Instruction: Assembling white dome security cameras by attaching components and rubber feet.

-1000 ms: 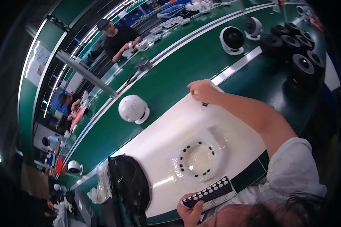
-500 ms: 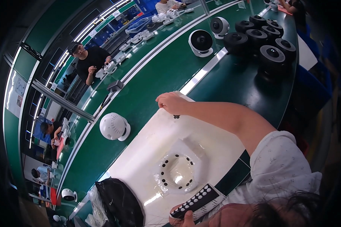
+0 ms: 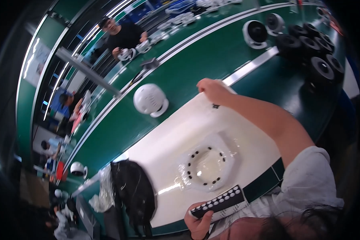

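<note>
My left hand (image 3: 200, 225) is closed round a black strip (image 3: 218, 203) carrying rows of round white pads, with a paler printed backing along one side. At the far corner of a white mat (image 3: 164, 148), my right hand (image 3: 214, 91) rests with its fingers curled together; whatever they hold, if anything, is hidden. Between the hands, a clear, shiny plastic-wrapped piece (image 3: 224, 140) lies on the mat, with several black dots in a ring on it. A small dark mark (image 3: 215, 106) shows on the mat beside my right wrist.
A white round-bodied device (image 3: 150, 99) stands beyond the mat. Black plastic (image 3: 132, 192) and clear bags (image 3: 104, 192) lie left. Several black round units (image 3: 308, 44) crowd the far right, near two white-and-black devices (image 3: 255, 34). Co-workers (image 3: 124, 38) sit across the green bench (image 3: 188, 60).
The view has swung left, so the bench and mat appear farther right. My right hand stays at the mat's far corner, and my left hand still grips the strip, now showing more fully.
</note>
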A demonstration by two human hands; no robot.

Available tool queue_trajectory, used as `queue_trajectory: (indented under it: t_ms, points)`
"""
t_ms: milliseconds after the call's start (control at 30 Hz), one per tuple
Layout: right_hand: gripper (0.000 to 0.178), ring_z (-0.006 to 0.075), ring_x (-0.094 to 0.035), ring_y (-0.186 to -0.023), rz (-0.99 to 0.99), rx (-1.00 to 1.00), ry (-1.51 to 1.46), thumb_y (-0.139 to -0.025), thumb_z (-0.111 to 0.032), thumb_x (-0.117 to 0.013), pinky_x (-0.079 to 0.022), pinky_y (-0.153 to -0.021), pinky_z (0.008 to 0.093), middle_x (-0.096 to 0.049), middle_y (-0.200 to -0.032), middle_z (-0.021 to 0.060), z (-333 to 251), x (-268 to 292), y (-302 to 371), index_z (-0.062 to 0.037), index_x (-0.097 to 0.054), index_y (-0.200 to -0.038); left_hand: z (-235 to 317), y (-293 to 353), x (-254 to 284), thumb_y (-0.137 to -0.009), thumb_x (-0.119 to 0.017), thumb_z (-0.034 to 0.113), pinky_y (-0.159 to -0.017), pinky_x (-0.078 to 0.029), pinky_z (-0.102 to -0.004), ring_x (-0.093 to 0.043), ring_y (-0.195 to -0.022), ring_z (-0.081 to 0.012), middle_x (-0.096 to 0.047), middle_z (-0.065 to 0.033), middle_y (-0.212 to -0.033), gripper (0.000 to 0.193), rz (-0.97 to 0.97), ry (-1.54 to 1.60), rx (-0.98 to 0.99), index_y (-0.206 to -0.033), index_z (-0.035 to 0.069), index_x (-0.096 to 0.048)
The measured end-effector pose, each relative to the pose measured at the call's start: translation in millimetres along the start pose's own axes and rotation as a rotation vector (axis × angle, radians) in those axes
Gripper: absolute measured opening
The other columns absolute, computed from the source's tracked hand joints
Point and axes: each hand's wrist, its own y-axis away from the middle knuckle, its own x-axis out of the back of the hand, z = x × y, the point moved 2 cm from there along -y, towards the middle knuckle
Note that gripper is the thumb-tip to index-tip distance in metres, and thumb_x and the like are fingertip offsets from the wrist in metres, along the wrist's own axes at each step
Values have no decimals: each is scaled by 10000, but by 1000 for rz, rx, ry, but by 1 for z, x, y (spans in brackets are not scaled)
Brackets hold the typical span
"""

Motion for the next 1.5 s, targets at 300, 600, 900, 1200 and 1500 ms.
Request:
queue_trajectory:
  t_ms: [300, 600, 900, 1200, 1500]
  points:
    - [260, 261, -518, -943, -558, 125, -163, -845, -215, -466, -401, -814, 328, -548, -1005, 130, -50, -42, 1, -27, -544, -1006, -1, -1, 7, -719, -659, 43, -697, -447, -230, -572, -782, -141, -608, -115, -864, 240, -166, -33, 39, -912, -56, -557]
    - [494, 299, -340, -1179, -532, 263, 241, -846, -399, -423, -263, -974, 380, -395, -1251, 153, -70, -126, -37, -57, -403, -1203, 2, -10, 5, -723, -654, 60, -676, -447, -232, -574, -752, -140, -601, -97, -837, 228, -268, -104, 30, -915, -30, -571]
    - [312, 261, -464, -973, 81, 358, 302, -702, -209, -641, -349, -834, 378, -505, -913, 51, -56, -88, -40, -121, -505, -968, 2, -8, 7, -733, -650, 93, -647, -441, -243, -556, -716, -138, -588, -92, -804, 228, -219, -130, 55, -904, -28, -563]
    - [263, 91, -555, -607, -92, -305, -786, -807, -282, -579, -423, -564, 214, -541, -650, 15, -108, 38, 3, -40, -503, -877, 5, -6, 5, -740, -639, 71, -654, -437, -229, -553, -724, -128, -587, -89, -821, 187, -213, -79, 115, -878, -33, -566]
    - [229, 147, -604, -686, -683, -589, -1143, -870, -215, -483, -468, -597, 213, -560, -725, 51, -173, 72, 104, -42, -387, -984, 3, -12, 4, -735, -641, 49, -640, -435, -210, -542, -699, -95, -588, -61, -784, 205, -226, -62, 51, -894, -34, -543]
